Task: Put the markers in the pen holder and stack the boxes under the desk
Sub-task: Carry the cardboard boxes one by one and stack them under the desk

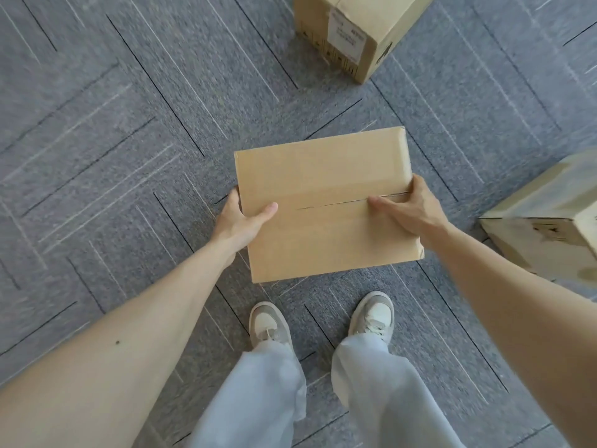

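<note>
A flat brown cardboard box [326, 176] with a taped seam across its top is held in front of me, above the carpet. My left hand [240, 221] grips its left edge, thumb on top. On the right edge sits my right hand [410, 208], thumb lying along the seam. A second cardboard box [355, 30] with a white label stands on the floor at the top of the view. A third box [549, 218] sits at the right edge, partly cut off. No markers, pen holder or desk are in view.
Grey patterned carpet tiles [113, 140] cover the floor all round. My two feet in pale sneakers [269, 324] stand just below the held box, legs in light trousers.
</note>
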`<act>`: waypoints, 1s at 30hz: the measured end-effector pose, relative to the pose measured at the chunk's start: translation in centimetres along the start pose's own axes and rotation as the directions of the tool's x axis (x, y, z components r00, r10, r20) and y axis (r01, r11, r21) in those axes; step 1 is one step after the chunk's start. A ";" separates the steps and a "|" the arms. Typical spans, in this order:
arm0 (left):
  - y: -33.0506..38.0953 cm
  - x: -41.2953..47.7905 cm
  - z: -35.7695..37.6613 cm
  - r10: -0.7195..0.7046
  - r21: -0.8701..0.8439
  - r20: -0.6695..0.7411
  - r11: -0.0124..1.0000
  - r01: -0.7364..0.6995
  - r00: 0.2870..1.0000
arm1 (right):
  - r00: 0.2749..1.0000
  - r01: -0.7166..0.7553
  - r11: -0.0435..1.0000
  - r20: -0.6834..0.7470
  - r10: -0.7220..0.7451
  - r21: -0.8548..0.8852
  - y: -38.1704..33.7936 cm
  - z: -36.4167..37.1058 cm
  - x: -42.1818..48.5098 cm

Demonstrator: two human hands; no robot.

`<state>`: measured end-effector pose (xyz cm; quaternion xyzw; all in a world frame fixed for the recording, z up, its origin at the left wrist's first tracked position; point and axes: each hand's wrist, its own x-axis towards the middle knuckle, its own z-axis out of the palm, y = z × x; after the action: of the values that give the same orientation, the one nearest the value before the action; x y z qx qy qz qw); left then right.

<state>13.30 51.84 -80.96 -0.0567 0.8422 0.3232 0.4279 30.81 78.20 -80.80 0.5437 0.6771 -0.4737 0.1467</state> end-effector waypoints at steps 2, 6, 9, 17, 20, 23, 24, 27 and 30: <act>3.2 -2.8 -1.5 0.048 0.021 -0.006 0.999 -0.048 0.999 | 1.000 0.004 1.000 -0.015 -0.004 0.027 -2.0 -2.6 -2.7; 11.0 -10.6 -5.5 0.119 0.054 -0.007 0.991 -0.119 0.993 | 0.998 0.033 0.995 -0.052 -0.029 0.094 -7.4 -9.8 -9.9; 17.7 -18.4 -8.9 0.172 0.088 -0.016 0.981 -0.170 0.985 | 0.996 0.044 0.986 -0.084 -0.031 0.161 -11.8 -16.0 -16.9; 30.4 -38.3 -16.2 0.314 0.167 -0.023 0.937 -0.306 0.949 | 0.978 0.147 0.950 -0.187 -0.097 0.277 -19.9 -30.0 -35.7; 32.9 -43.8 -17.8 0.357 0.191 -0.007 0.917 -0.350 0.934 | 0.961 0.195 0.936 -0.247 -0.123 0.292 -21.2 -33.6 -41.4; 34.7 -48.3 -18.5 0.418 0.236 0.030 0.879 -0.413 0.908 | 0.934 0.244 0.922 -0.328 -0.141 0.300 -21.5 -36.2 -46.4; 35.5 -49.8 -18.5 0.444 0.249 0.050 0.862 -0.441 0.895 | 0.920 0.261 0.915 -0.366 -0.139 0.307 -21.5 -37.0 -48.1; 37.6 -52.1 -18.1 0.522 0.270 0.088 0.807 -0.524 0.849 | 0.888 0.282 0.902 -0.445 -0.116 0.327 -20.8 -38.8 -51.9; 39.8 -55.2 -17.1 0.595 0.274 0.190 0.731 -0.624 0.781 | 0.834 0.306 0.881 -0.548 -0.064 0.362 -18.7 -40.2 -57.0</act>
<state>21.44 62.91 -12.16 0.3080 0.8349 0.3056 0.3386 48.02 77.10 -10.73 0.5999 0.6186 -0.4597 -0.2148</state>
